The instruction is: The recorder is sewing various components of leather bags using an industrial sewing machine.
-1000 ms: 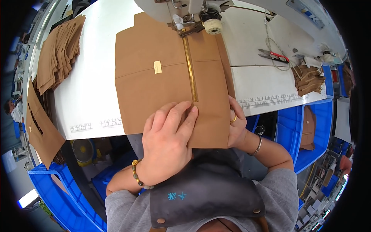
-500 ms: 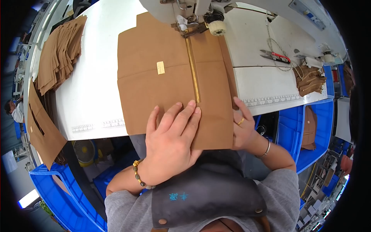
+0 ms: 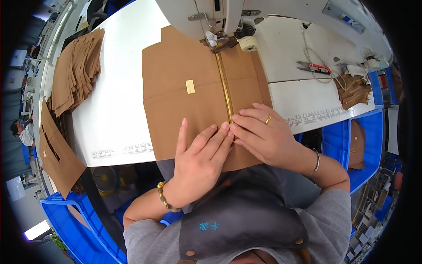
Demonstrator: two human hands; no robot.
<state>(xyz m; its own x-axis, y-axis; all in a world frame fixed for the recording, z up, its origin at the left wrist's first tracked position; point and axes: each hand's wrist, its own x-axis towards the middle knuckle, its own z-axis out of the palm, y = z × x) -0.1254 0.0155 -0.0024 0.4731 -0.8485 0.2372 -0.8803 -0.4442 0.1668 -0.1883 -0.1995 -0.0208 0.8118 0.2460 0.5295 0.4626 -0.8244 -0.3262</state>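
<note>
Brown slotted panel (image 3: pixel 63 171) hangs over the table's left edge; blue bin (image 3: pixel 59 224) near left, stack of brown pieces (image 3: pixel 77 70) far left. Mid-table (image 3: pixel 123 88): brown zippered panel (image 3: pixel 176 123), lying flat, far part under sewing machine (image 3: pixel 200 6), near edge past the table edge. Pale label (image 3: pixel 190 86) left of brass-toned zipper (image 3: pixel 224 81).

Left hand (image 3: pixel 200 163) open, fingers spread, palm down, fingertips at zipper's near end; thumb hidden. Right hand (image 3: pixel 272 136) just right of it, fingers extended and slightly curved, tips meeting there; can't tell if it pinches any cloth.

Zippered panel: probably light, flexible, a bit stiff, not fragile; may skew or crease. Best held flat, palms either side of zipper, or by near edge.

Right: red-handled snips (image 3: pixel 320 68), small brown pile (image 3: pixel 354 92), right-hand blue bin (image 3: pixel 369 163) holding a brown piece (image 3: pixel 357 149).
</note>
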